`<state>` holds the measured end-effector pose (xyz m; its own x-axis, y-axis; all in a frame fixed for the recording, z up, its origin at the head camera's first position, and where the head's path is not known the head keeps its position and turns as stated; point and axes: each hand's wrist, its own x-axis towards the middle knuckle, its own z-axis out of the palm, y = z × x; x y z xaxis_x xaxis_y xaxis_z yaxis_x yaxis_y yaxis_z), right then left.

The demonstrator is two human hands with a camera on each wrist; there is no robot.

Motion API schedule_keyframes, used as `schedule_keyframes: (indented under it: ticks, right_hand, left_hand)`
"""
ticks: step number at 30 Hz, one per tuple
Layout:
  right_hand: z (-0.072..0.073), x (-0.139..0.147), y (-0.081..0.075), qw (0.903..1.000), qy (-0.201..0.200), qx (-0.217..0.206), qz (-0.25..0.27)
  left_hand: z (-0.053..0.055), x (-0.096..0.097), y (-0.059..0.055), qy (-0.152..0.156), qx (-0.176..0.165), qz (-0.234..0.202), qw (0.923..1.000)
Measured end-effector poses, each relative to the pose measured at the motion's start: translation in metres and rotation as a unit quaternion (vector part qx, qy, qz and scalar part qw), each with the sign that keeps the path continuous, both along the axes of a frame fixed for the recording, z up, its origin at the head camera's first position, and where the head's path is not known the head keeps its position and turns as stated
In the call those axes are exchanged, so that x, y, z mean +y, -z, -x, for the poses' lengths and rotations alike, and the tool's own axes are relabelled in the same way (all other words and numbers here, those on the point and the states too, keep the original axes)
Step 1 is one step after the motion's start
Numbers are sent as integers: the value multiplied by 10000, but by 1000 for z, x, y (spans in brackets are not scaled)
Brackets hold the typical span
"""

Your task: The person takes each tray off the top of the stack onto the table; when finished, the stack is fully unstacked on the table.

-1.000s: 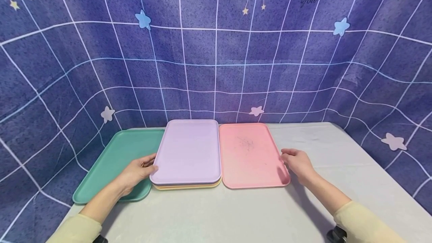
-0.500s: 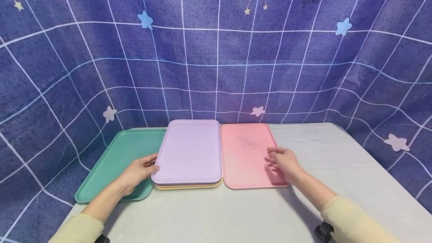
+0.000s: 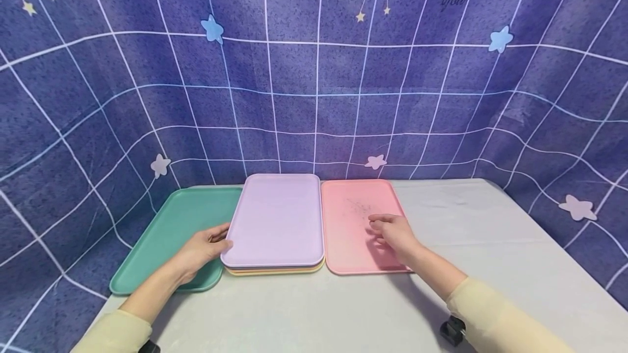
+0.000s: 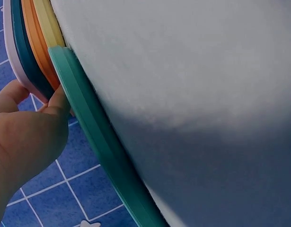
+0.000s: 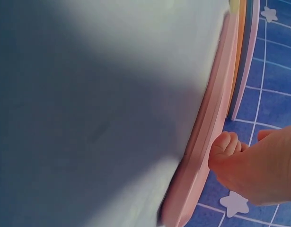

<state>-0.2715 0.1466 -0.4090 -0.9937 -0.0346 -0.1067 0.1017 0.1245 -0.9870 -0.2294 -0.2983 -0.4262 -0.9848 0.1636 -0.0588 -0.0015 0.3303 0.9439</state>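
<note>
My left hand [image 3: 200, 252] reaches over the green tray [image 3: 179, 227] and touches the left edge of a stack of trays. Lavender is the top tray [image 3: 275, 219]; in the left wrist view, dark teal [image 4: 22, 52], orange [image 4: 37, 40] and yellow [image 4: 49, 23] edges lie below it. The thumb is near the stack's front left corner; some fingertips are hidden at its side. My right hand [image 3: 396, 237] hovers over the pink tray [image 3: 348, 249], fingers loosely bent and holding nothing. In the right wrist view this hand [image 5: 251, 163] is beside the pink rim [image 5: 204, 132].
The trays lie side by side on a white-covered table [image 3: 275, 315]. A blue gridded curtain [image 3: 314, 80] with stars hangs behind and along both sides. Grey marks [image 3: 357, 207] show on the pink tray.
My right hand has moved left from the pink tray's right edge to over its surface. The left hand stays at the stack's left edge, and the trays lie as before.
</note>
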Motion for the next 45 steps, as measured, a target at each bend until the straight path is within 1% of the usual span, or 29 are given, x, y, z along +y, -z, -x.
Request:
schedule_keyframes:
  ticks: [5, 10, 19, 28, 32, 45]
  right_hand:
    - [0, -10, 0, 9999, -91, 26, -48]
    - [2, -17, 2, 9999, -109, 41, -68]
    - [2, -28, 1, 9999, -140, 10, -54]
    - [3, -39, 1, 9996, -284, -38, -47]
    - [4, -43, 2, 9996, -284, -57, 9]
    - [7, -58, 4, 9987, -468, -85, 170]
  left_hand:
    - [0, 0, 0, -25, -25, 56, 10000]
    - [-1, 1, 0, -47, -39, -2, 10000]
    - [-1, 2, -2, -60, 32, 18, 10000]
    - [-1, 1, -1, -62, 51, -1, 10000]
    - [-1, 0, -1, -64, 53, 19, 10000]
    - [0, 0, 0, -103, 29, -31, 9999]
